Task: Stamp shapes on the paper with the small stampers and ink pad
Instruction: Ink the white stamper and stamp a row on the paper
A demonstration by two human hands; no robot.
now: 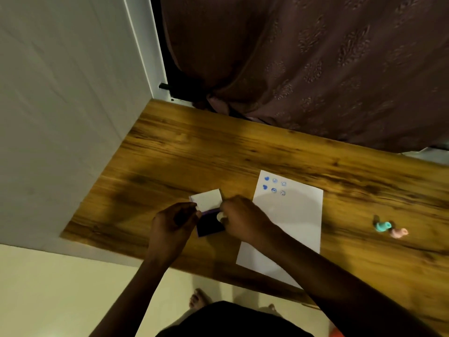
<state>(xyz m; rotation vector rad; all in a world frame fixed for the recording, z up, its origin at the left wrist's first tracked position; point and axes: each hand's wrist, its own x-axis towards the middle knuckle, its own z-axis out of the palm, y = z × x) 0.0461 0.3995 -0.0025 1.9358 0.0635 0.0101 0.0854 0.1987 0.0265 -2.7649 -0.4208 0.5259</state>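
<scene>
A dark purple ink pad (209,226) lies open on the wooden table, its white lid (207,198) tipped back behind it. My left hand (173,221) grips the pad's left side. My right hand (239,218) holds a small white stamper (220,216) over the pad's right edge. To the right lies the white paper (286,222), with several blue stamped shapes (274,186) near its far end. A teal stamper (382,226) and a pink stamper (398,232) lie on the table further right.
The wooden table (194,154) meets a white wall (60,93) on the left and a brown patterned curtain (315,57) at the back. The table's near edge runs diagonally; my feet show on the pale floor (60,288) below.
</scene>
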